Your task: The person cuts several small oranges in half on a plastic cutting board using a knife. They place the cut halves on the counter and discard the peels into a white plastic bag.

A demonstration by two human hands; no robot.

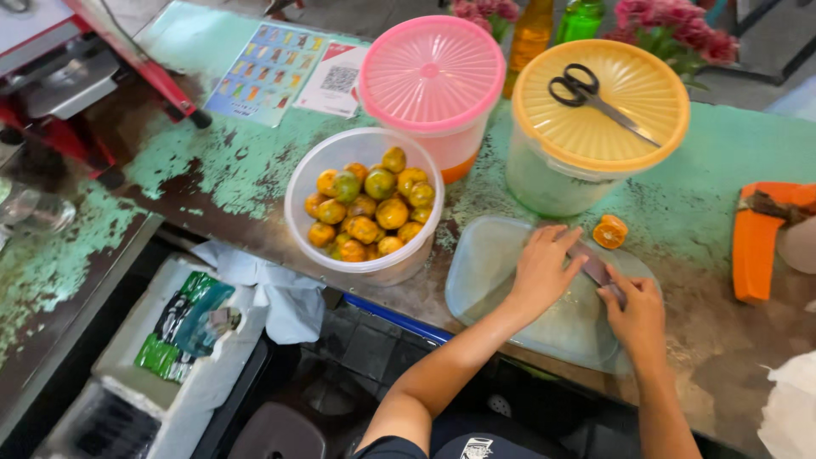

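**Knife close to fingers on a slick board**

Head view. Person stands at a worn green counter point(731, 161), both hands over a clear plastic cutting board point(484, 263) that overhangs the near edge. Right hand point(633, 310) is closed around the handle of a knife point(591, 263), blade angled up and to the left. Left hand point(542, 270) lies flat, fingers spread, pressing down at the blade; whatever it pins is hidden under the palm, so I cannot tell if fruit is there. One orange half point(610, 231), cut face up, sits just beyond the board's far edge.

Risks, as I judge them:
- Left fingertips lie right beside the blade. A slip on a round, wet fruit could bring the edge across them.
- The board looks thin and smooth and hangs past the counter edge; a hard push could make it skate or tip toward the person.
- The orange half sits loose by the board; a sweep of the knife hand could roll it away.

Around them: a clear tub of small green-orange citrus point(365, 208) just left of the board, a pink-lidded container point(432, 72) behind it, a yellow-lidded container point(599, 115) with black scissors point(586, 89) lying on top. An orange-handled tool point(756, 238) lies well off to the right.
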